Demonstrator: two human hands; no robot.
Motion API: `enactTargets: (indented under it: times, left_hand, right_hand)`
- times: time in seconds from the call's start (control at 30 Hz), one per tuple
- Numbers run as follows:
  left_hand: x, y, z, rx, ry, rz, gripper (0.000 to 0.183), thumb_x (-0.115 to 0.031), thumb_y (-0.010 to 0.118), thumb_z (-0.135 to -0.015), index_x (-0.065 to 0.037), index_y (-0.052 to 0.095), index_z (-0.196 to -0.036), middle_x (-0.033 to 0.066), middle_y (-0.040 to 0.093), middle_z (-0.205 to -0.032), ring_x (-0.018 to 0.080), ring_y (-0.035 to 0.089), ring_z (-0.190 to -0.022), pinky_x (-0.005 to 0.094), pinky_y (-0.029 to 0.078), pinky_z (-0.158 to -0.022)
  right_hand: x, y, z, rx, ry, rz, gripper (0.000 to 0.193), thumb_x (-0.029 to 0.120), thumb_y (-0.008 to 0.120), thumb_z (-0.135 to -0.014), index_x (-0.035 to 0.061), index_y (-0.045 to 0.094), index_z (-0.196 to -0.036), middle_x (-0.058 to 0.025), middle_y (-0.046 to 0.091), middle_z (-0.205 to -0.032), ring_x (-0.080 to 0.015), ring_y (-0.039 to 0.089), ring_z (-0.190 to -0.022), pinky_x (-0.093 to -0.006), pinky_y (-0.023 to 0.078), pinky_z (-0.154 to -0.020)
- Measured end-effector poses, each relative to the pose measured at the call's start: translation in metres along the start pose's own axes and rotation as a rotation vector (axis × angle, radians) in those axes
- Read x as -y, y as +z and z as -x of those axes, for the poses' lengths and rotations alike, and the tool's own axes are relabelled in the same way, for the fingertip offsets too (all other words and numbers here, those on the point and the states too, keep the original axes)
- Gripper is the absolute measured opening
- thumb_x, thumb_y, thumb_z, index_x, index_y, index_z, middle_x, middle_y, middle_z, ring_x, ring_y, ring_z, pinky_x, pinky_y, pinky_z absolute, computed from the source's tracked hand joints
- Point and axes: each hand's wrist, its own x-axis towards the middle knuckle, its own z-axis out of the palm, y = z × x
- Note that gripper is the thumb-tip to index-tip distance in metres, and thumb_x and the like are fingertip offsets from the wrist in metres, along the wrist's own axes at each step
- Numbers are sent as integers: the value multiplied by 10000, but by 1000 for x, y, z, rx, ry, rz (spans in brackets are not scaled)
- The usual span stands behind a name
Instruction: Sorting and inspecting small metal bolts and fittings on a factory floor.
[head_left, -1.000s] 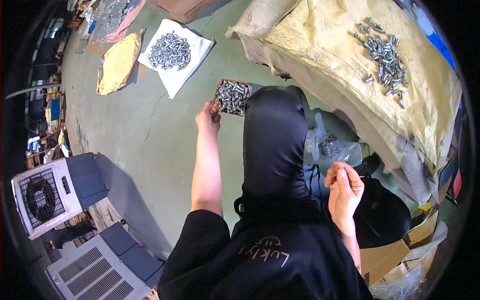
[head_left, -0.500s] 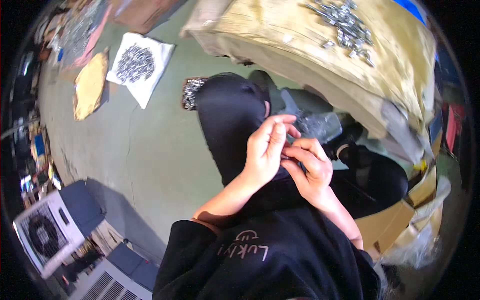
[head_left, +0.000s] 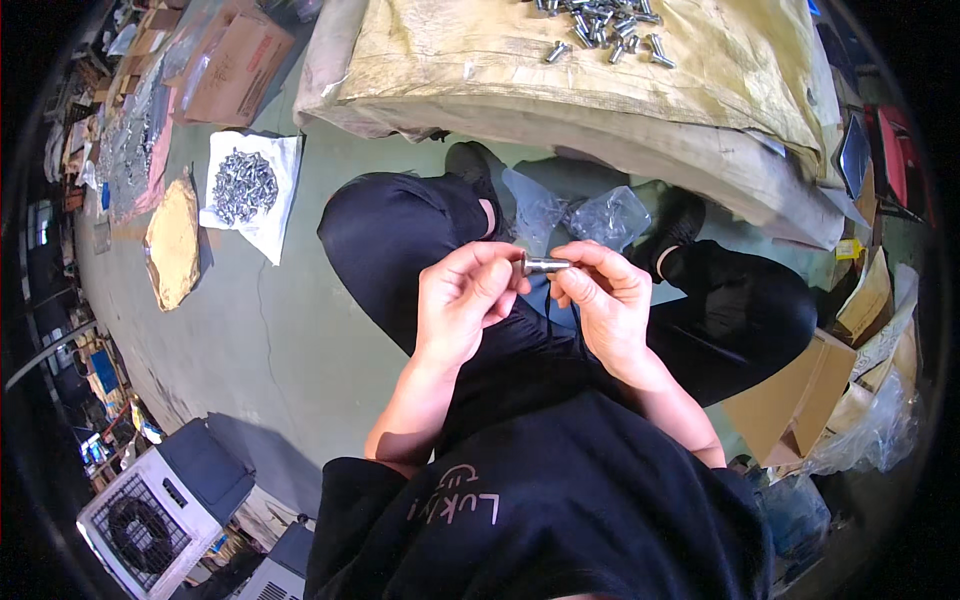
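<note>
Between my two hands, above my lap, a shiny metal bolt-like piece [head_left: 546,265] lies roughly level, its wider end toward the left. My left hand [head_left: 455,305] pinches that wider end between thumb and fingers. The thumb and fingertips of my right hand [head_left: 608,300] close on the narrower end, hiding its tip. Similar loose metal pieces [head_left: 600,25] are scattered on the cloth-covered table [head_left: 430,70] ahead of me. Another heap of small metal pieces [head_left: 243,187] rests on a white sheet [head_left: 275,235] on the floor to the left.
Clear plastic bags [head_left: 608,218] lie between my feet. An open cardboard box [head_left: 790,400] is at my right, a brown carton [head_left: 235,70] at the far left. A flat yellowish packet [head_left: 173,245] lies beside the sheet. A fan unit [head_left: 150,530] stands at the lower left.
My hands have moved apart from being bunched together, and the metal piece between them now shows. The view has shifted, and my left knee sits farther left.
</note>
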Motion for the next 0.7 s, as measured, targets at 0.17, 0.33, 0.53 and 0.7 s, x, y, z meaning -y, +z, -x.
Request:
enactTargets:
  times: [0.17,0.33,0.53,0.7]
  left_hand:
    - [3,2,0,-36,70,14,249,-52,602,-790,17,565,-1027,73,602,-741,39,443,-519,145,309,-422]
    - [2,3,-2,-29,85,-11,264,-48,602,-788,17,561,-1041,74,605,-750,40,450,-527,146,324,-433]
    - [2,6,-3,-32,95,-16,286,-28,610,-775,19,557,-1052,74,608,-761,44,470,-553,145,356,-462]
    - [5,4,-3,-42,81,-5,291,-9,626,-756,22,564,-1038,62,601,-776,43,487,-592,141,367,-483]
  right_hand:
    - [0,1,-2,5,-26,36,185,11,609,-768,-36,587,-946,-44,552,-803,-70,512,-651,-173,410,-560]
    - [0,-1,-2,8,-27,59,197,-9,616,-755,-37,585,-948,-45,540,-826,-69,491,-679,-178,402,-586]
    - [2,-1,-2,35,-126,153,196,-18,612,-755,-48,564,-944,-59,546,-839,-86,528,-682,-192,430,-578]
    - [2,-1,0,39,-132,146,201,-16,622,-748,-34,568,-941,-47,540,-851,-79,475,-725,-199,388,-650]
